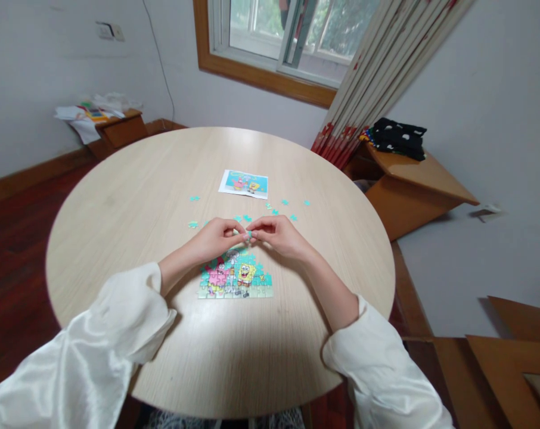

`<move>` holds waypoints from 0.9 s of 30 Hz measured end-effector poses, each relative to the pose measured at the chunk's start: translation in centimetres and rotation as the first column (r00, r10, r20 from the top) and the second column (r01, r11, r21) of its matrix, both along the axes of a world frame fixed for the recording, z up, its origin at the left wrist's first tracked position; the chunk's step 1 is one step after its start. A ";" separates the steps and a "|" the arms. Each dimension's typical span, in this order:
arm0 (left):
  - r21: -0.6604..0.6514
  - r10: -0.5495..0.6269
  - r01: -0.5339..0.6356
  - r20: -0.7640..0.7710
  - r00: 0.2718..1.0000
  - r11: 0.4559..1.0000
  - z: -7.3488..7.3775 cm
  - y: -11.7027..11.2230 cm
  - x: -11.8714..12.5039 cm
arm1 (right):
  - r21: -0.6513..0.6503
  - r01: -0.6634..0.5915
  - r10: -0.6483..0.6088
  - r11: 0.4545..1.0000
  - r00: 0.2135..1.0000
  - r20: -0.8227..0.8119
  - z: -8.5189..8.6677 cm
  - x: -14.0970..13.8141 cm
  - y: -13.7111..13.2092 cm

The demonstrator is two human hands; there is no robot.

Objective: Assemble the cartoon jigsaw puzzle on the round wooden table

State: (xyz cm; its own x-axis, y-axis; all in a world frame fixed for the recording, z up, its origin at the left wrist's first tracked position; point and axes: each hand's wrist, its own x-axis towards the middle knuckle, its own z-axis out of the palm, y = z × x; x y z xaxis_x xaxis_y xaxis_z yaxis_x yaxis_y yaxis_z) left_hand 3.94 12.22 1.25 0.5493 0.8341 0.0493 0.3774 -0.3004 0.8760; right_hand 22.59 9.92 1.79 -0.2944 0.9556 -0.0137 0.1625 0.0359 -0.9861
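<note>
My left hand [216,237] and my right hand [276,233] meet fingertip to fingertip above the far edge of a partly built cartoon jigsaw puzzle [235,279]. Both pinch small teal puzzle pieces [248,235] between thumb and fingers. The puzzle lies flat on the round wooden table [118,202] just in front of me. Several loose teal pieces [274,210] are scattered beyond my hands. A printed reference picture [244,183] lies farther back, past the middle of the table.
A low wooden cabinet with papers [113,122] stands at the far left. At the right is a wooden stand [413,179] with dark spotted cloth [399,137] on it, beside a gathered curtain [372,77] and a window.
</note>
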 end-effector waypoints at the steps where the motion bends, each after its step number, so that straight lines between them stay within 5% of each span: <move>1: 0.003 -0.012 0.012 -0.006 1.000 1.000 0.0 0.0 0.0 | -0.002 0.000 0.000 1.000 1.000 -0.008 -0.1 -0.1 0.0; 6: -0.003 0.085 -0.085 -0.037 0.996 0.996 0.2 1.3 -1.3 | 0.082 0.201 -0.205 0.976 0.978 0.039 -0.8 0.9 1.3; 9: 0.077 0.230 -0.222 -0.122 0.965 0.972 0.6 2.9 -3.0 | 0.268 0.406 -0.462 0.874 0.866 0.192 -1.3 3.2 2.5; 13: 0.181 0.412 -0.376 -0.246 0.877 0.909 0.8 4.5 -4.7 | 0.473 0.496 -0.667 0.728 0.673 0.321 -1.8 6.4 3.7; 20: 0.269 0.504 -0.431 -0.347 0.791 0.861 0.2 5.1 -5.0 | 0.535 0.513 -0.738 0.671 0.532 0.415 -2.6 9.2 4.3; 27: 0.319 0.523 -0.425 -0.365 0.770 0.847 -0.8 5.8 -5.5 | 0.488 0.510 -0.706 0.708 0.512 0.489 -3.1 10.5 4.4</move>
